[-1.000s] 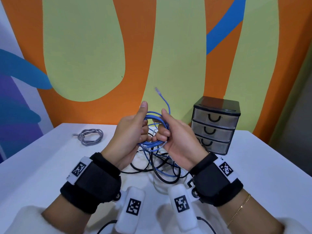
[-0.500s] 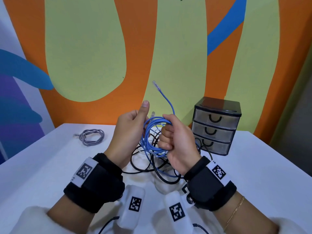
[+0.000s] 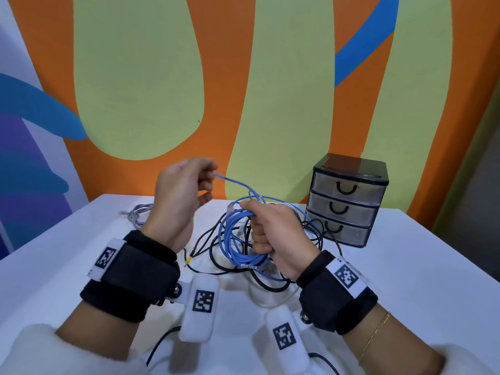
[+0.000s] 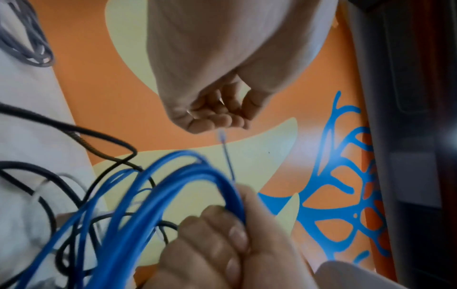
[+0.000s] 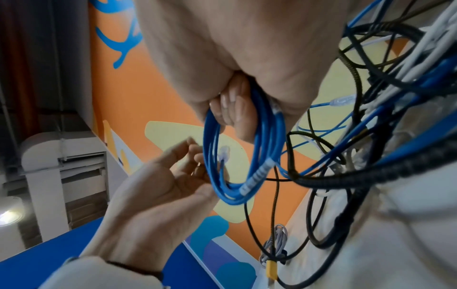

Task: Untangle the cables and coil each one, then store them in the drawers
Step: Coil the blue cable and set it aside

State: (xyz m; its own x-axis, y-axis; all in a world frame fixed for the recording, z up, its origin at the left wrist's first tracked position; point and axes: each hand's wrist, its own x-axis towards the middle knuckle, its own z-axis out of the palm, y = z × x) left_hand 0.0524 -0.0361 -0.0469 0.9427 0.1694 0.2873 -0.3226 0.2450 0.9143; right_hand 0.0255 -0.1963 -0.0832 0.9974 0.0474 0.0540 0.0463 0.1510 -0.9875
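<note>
A blue network cable [image 3: 235, 239] is wound into a loose coil, and my right hand [image 3: 259, 228] grips it in a fist above the table. In the right wrist view the coil [image 5: 262, 136] hangs through my curled fingers. Its free end, with a clear plug [image 3: 219, 175], sticks up to the left. My left hand [image 3: 200, 182] is raised beside that plug with loosely bent fingers and the thumb held apart. The plug [image 4: 220, 135] lies just at the fingertips and is not pinched. The three-drawer unit [image 3: 349, 201] stands at the back right, all drawers closed.
Black cables [image 3: 211, 255] and a white cable [image 3: 270, 296] lie tangled on the white table [image 3: 405, 280] under my hands; one has a yellow-tipped plug [image 3: 188, 259]. A coiled grey cable [image 3: 138, 212] lies at the back left. A painted wall stands behind the table.
My left hand has let go of the blue coil and risen up and left to the free plug end. My right hand now holds the coil alone, slightly lower.
</note>
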